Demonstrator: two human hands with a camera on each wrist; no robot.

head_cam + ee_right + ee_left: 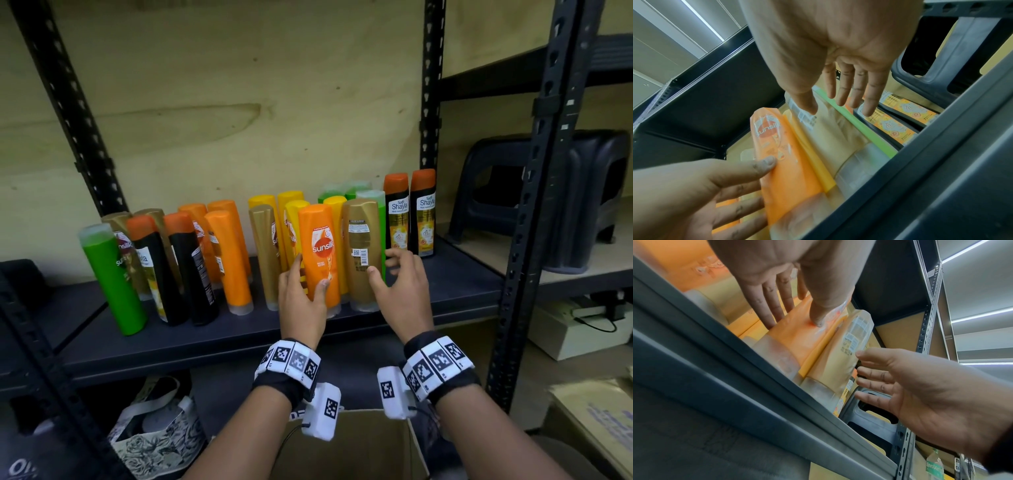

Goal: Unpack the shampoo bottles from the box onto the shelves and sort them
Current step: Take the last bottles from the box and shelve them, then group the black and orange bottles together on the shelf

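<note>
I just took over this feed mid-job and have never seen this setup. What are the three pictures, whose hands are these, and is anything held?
There is no machine: a person works bare-handed, wearing a camera on the head and one on each wrist. The wide picture is the head view; the other two look along each hand from below. The dark shelf carries upright shampoo bottles in orange, gold, yellow, green and black. The left hand has its grip on the orange Sunsilk bottle, thumb on the front and fingers behind. The right hand is spread open, thumb touching the gold bottle, holding nothing. The cardboard box sits below.
</note>
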